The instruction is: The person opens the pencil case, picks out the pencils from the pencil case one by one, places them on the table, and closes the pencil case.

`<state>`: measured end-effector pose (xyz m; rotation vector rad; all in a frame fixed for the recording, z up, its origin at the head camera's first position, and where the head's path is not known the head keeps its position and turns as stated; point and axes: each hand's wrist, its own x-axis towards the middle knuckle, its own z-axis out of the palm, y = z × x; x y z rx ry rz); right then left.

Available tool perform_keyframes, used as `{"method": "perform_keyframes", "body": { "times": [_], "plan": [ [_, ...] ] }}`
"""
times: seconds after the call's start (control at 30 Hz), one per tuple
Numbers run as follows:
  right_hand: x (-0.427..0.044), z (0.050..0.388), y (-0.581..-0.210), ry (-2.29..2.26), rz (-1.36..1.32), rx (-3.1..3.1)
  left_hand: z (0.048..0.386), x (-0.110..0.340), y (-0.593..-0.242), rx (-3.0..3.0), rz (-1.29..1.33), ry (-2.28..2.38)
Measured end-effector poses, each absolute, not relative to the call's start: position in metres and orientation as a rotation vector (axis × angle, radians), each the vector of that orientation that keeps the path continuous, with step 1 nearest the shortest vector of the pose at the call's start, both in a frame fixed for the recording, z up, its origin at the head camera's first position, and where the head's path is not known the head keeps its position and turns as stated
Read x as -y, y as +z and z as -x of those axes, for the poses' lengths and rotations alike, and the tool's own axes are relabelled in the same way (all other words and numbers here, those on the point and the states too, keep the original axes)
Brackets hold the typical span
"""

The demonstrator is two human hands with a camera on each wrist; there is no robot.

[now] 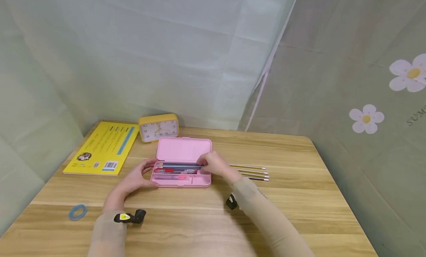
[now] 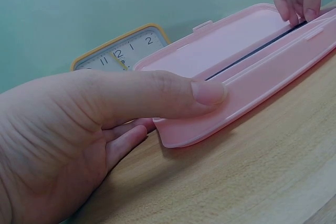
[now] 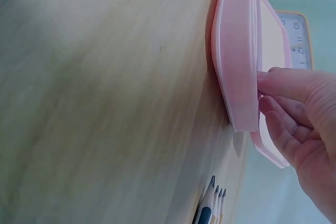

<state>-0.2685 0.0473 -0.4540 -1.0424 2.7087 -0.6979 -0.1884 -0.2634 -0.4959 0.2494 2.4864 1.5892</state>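
Observation:
A pink pencil case (image 1: pixel 201 181) lies on the table with its lid (image 1: pixel 183 149) raised. Inside are several dark pencils (image 1: pixel 179 166), a red pen (image 1: pixel 171 171) and a pink-tipped pen (image 1: pixel 173 178) in the front compartment. My left hand (image 1: pixel 138 177) grips the case's left end, its thumb (image 2: pixel 210 92) along the front wall. At the right end, my right hand (image 1: pixel 216 166) reaches over the rim and pinches the end of a dark pencil (image 2: pixel 257 50) lying in the case. In the right wrist view, the case wall hides those fingertips.
Several pencils (image 1: pixel 253 172) lie right of the case, mostly with striped yellow barrels. Behind the case stands a yellow clock (image 1: pixel 158 127). A yellow book (image 1: pixel 103 148) lies at the left, and a blue ring (image 1: pixel 78 212) rests near the front left.

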Motion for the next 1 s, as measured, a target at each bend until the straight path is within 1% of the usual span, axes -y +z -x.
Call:
{"method": "perform_keyframes", "body": {
  "times": [0.23, 0.7, 1.0],
  "plan": [
    [-0.044, 0.267, -0.453, -0.730, 1.056, -2.691, 0.189, 0.263, -0.497, -2.483, -0.244, 1.595],
    [-0.037, 0.268, -0.453, -0.643, 1.151, -2.729, 0.187, 0.263, -0.494, -2.480, -0.263, 1.607],
    [-0.034, 0.266, -0.453, -0.615, 1.133, -2.757, 0.188, 0.263, -0.494, -2.482, -0.258, 1.597]
  ]
}}
